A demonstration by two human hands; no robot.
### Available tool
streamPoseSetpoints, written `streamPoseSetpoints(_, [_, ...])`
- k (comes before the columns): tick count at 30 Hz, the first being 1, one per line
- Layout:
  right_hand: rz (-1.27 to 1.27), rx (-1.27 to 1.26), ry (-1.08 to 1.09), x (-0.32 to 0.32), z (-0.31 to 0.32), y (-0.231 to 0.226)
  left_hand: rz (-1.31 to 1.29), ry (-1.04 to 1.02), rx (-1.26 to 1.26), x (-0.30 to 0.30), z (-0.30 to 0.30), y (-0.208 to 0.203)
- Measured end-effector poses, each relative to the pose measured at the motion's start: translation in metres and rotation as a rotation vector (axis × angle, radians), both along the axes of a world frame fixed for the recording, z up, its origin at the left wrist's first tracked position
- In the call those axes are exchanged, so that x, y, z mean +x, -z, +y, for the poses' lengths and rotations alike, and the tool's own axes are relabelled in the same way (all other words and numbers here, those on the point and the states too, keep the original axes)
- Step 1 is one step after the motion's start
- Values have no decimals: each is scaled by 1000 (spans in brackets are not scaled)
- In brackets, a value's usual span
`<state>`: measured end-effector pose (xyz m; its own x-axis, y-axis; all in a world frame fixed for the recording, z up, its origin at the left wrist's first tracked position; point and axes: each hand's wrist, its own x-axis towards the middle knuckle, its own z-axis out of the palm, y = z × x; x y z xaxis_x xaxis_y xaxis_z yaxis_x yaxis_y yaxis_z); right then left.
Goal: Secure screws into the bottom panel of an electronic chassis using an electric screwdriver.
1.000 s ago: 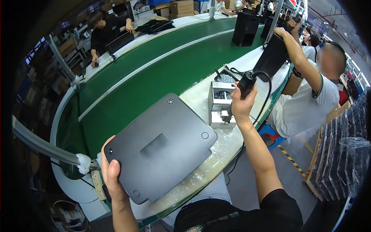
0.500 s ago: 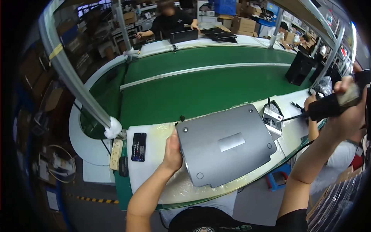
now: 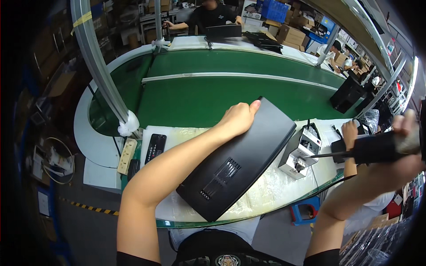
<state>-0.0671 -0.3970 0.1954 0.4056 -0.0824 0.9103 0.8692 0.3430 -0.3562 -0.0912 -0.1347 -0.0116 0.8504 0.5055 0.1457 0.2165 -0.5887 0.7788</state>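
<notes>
Left fingers [image 3: 254,105] grip the black casing [image 3: 265,139] extending below them; right fingers [image 3: 404,123] clasp a screwdriver [image 3: 373,148]. The casing seems stiff but slick (best held by edges).

Legible wording: none. One tiger-head emblem [image 3: 227,260], on wearer's black short-sleeved cloth shirt [image 3: 204,244]; one small white chest print [image 3: 221,17], unreadable, on co-worker's black cloth shirt [image 3: 205,18].

My black panel [image 3: 248,155], my black power screwdriver [image 3: 376,149], green conveyor belt [image 3: 199,99], creamy white worktop [image 3: 262,190], black-and-yellow striped floor tape [image 3: 95,208]
</notes>
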Motion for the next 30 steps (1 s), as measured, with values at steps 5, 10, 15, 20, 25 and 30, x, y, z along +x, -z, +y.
streamPoseSetpoints(5, [83, -103, -357, 4, 52, 51, 40, 38, -253, 26, 13, 72])
streamPoseSetpoints(10, [14, -22, -316, 15, 96, 80, 215, 252, -240, -33, -7, 59])
streamPoseSetpoints(15, [111, -75, -380, 13, 142, 109, 167, 192, -201, -66, -20, 65])
streamPoseSetpoints(20, [215, -114, -507, 20, 171, 139, 72, 239, -283, -63, -21, 62])
streamPoseSetpoints(25, [177, -150, -489, 17, 185, 151, 10, 267, -319, -61, -18, 71])
streamPoseSetpoints(30, [165, -204, -491, 21, 187, 164, 44, 268, -304, -60, -17, 71])
